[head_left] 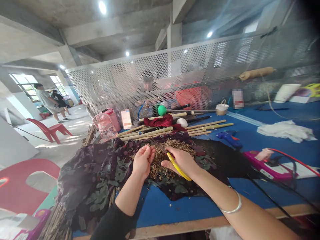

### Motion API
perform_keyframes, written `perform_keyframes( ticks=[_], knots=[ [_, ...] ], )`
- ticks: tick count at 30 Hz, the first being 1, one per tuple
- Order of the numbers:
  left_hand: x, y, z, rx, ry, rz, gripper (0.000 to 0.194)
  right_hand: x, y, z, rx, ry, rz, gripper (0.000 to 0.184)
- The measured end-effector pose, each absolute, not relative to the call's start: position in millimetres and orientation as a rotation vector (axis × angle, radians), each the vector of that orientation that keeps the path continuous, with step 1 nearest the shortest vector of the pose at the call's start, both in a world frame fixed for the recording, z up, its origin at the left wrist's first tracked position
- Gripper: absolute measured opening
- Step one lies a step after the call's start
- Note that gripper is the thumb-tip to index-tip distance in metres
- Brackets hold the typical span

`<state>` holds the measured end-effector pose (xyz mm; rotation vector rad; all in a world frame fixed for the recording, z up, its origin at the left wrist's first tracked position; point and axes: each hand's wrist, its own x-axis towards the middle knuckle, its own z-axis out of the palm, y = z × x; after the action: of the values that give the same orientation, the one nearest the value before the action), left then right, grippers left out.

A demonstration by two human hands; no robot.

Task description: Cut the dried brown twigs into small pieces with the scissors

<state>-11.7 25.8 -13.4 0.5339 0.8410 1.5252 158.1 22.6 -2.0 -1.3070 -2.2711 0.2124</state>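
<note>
My left hand (143, 160) is curled, its fingertips pinching a bit of the dry straw-coloured plant material (172, 147) piled on a dark floral cloth (100, 173). My right hand (180, 160) grips yellow-handled scissors (178, 166), whose blades point up-left toward my left fingertips. Both hands hover over the pile, close together. A silver bangle (233, 204) circles my right forearm.
The cloth lies on a blue table (262, 140) with a wooden front edge. Bamboo sticks (175, 130), a red cloth bundle (162, 121), a green ball (162, 110), a pink jug (106, 125), a blue glue gun (228, 137) and a pink device with cables (265, 163) surround it. Red chairs stand left. People sit behind a perforated screen.
</note>
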Motion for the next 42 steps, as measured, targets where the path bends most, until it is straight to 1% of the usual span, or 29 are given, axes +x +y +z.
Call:
perform_keyframes(
  ticks=[4,9,18,24,29,36,42],
  knots=[
    [-11,25,-18,0.553,0.776,1.499,0.024,155,21,-5,-1.251,-2.288,0.152,0.054],
    [-8,23,-19,0.584,0.748,1.471,0.027,151,20,-9,-1.218,-2.276,0.133,0.056],
    [-4,16,-15,0.689,0.765,1.41,0.025,150,19,-8,-1.22,-2.238,0.119,0.052],
    [-2,13,-12,0.709,0.847,1.424,0.028,149,20,-11,-1.19,-2.217,0.1,0.053],
    [0,12,-12,0.736,0.868,1.457,0.029,148,19,-11,-1.179,-2.209,0.068,0.059],
    [-1,13,-13,0.806,0.894,1.503,0.024,148,16,-9,-1.232,-2.187,0.143,0.057],
    [-3,15,-18,0.865,0.917,1.517,0.022,148,19,-15,-1.28,-2.172,0.155,0.058]
  ],
)
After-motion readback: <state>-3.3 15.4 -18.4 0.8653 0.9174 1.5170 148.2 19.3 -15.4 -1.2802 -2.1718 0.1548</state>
